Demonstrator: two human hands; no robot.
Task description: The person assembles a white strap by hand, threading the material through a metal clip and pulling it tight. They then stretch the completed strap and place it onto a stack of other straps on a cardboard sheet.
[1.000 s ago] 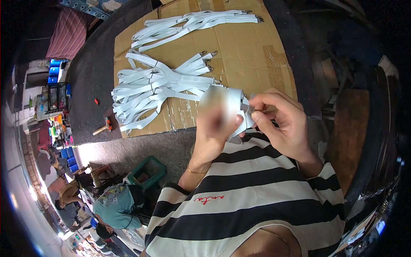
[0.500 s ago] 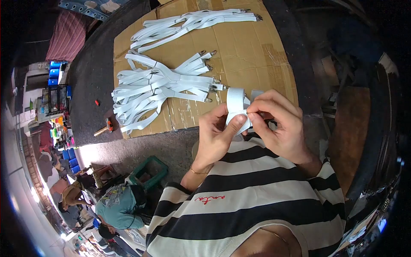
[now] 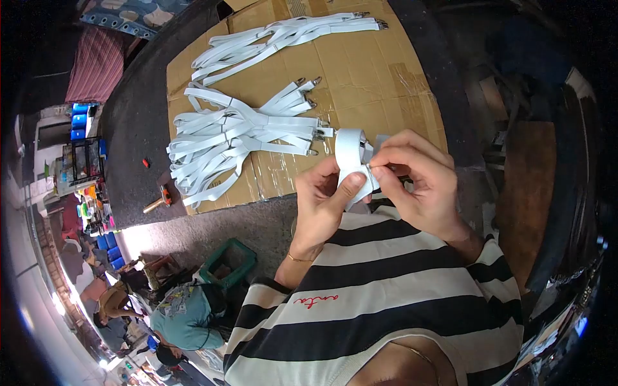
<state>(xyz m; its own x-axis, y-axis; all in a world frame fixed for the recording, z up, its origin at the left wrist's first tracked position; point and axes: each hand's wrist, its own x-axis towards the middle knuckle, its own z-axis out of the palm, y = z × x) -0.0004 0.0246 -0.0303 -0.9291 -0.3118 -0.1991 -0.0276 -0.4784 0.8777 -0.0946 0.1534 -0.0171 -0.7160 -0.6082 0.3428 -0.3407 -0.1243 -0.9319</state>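
Observation:
Between my thumb and fingers, my left hand (image 3: 323, 196) grips a white elastic strap (image 3: 349, 147) whose upper part curves into a loop. At the strap's right edge, my right hand (image 3: 418, 183) pinches finger against thumb; what lies in that pinch is too small to make out. A bit of metal shows inside the loop. Just beyond my hands, a heap of white suspenders (image 3: 225, 132) with metal clips lies on a cardboard sheet (image 3: 360, 64). Farther back on the same sheet is a second bundle of white suspenders (image 3: 283, 40).
Left of the cardboard, a hammer (image 3: 165, 195) and a small red object (image 3: 146, 163) rest on the dark tabletop (image 3: 132, 128). A green crate (image 3: 226, 262) stands on the floor below. Nearby, a person in a teal shirt (image 3: 187, 315) bends forward at lower left.
The view has shifted slightly. My hands keep hold of the strap at nearly the same place, and its loop has turned a little. The suspenders on the cardboard lie as before.

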